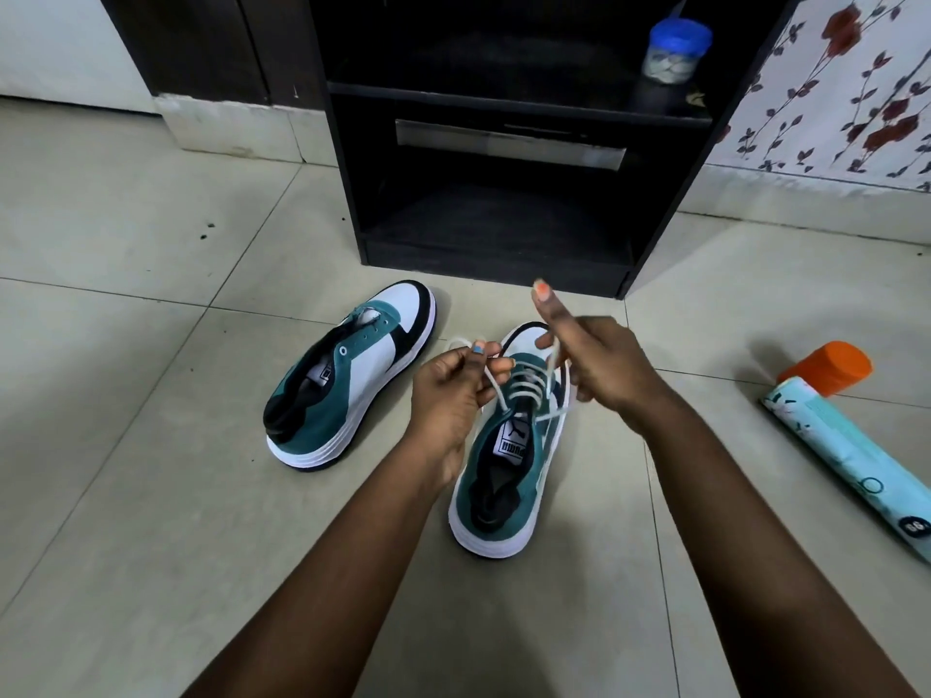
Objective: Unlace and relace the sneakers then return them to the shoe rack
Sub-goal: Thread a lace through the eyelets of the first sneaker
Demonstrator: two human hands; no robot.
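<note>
Sneakers sit on the floor before the rack: the left shoe bare of lace, the right shoe between my hands. My left hand and right hand each pinch a lace end, keeping it taut to draw through the eyelets.

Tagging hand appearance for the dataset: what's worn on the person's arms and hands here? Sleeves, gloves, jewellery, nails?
Both forearms are bare as far as the frame shows: no sleeves, gloves, watch or bracelets. No rings visible. Nails are painted: the left hand shows a light blue nail, the right hand an orange one on its raised finger. Other nails are too hidden to tell.
</note>
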